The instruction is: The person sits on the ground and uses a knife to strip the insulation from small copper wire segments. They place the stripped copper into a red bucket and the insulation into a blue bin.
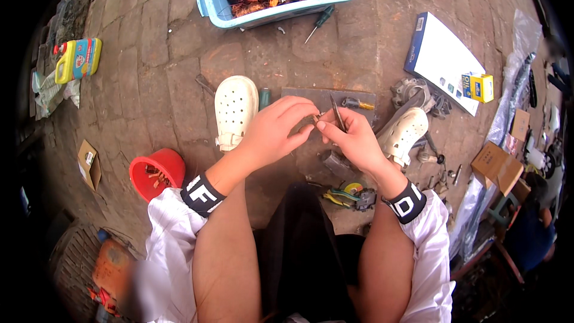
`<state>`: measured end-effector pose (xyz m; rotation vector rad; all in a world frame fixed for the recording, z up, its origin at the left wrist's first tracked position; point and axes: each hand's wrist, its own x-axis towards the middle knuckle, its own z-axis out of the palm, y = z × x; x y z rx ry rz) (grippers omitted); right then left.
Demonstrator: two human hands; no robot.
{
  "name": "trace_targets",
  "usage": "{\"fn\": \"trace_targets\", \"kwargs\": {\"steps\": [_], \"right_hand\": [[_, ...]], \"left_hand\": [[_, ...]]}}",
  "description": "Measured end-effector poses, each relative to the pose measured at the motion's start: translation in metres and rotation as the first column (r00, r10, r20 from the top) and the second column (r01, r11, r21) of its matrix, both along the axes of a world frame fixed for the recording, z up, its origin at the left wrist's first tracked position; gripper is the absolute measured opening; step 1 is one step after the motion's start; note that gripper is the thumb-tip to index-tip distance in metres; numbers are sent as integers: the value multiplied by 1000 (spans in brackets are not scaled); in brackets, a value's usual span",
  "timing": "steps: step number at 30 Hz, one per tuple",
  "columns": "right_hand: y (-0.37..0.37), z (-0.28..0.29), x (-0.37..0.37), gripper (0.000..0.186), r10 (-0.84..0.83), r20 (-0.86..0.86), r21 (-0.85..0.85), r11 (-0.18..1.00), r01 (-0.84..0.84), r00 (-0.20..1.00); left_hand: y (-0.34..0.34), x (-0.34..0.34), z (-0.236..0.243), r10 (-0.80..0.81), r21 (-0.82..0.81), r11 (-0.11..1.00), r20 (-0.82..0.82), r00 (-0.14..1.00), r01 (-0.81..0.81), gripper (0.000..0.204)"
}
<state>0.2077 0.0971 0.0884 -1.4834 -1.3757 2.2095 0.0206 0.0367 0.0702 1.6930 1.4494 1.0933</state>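
Note:
Between my hands is a small copper-coloured piece (317,118), partly hidden by fingers. My left hand (280,124) pinches at it with curled fingers. My right hand (350,139) grips a slim dark metal tool (335,109), pointing up, with the thumb at the small piece. Below them lie a dark flat plate (299,93) with a yellow-and-dark cylindrical part (357,104), a metal block (338,163) and pliers (341,196). My feet wear white clogs, left (235,107) and right (405,131).
Blue tub (216,12) of copper coils, screwdriver (320,23), red bucket (142,176) with copper bits, yellow jug (84,60), cardboard (89,165). Rightward: white box (439,54), small yellow box (478,88), metal housing (412,93), plastic sheeting (502,119), cardboard box (496,164), another person (529,233).

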Motion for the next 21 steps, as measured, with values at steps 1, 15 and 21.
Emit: {"fn": "trace_targets", "kwargs": {"steps": [1, 15, 21], "right_hand": [[0, 0, 1, 14, 14, 0, 68, 998, -14, 1000], [8, 25, 2, 11, 153, 190, 367, 905, -214, 970], [11, 25, 5, 11, 10, -59, 122, 993, -3, 998]], "left_hand": [[0, 0, 3, 12, -71, 997, 88, 996, -5, 19], [-3, -2, 6, 29, -269, 962, 270, 962, 46, 15], [0, -3, 10, 122, -375, 925, 432, 893, 55, 11]]}}
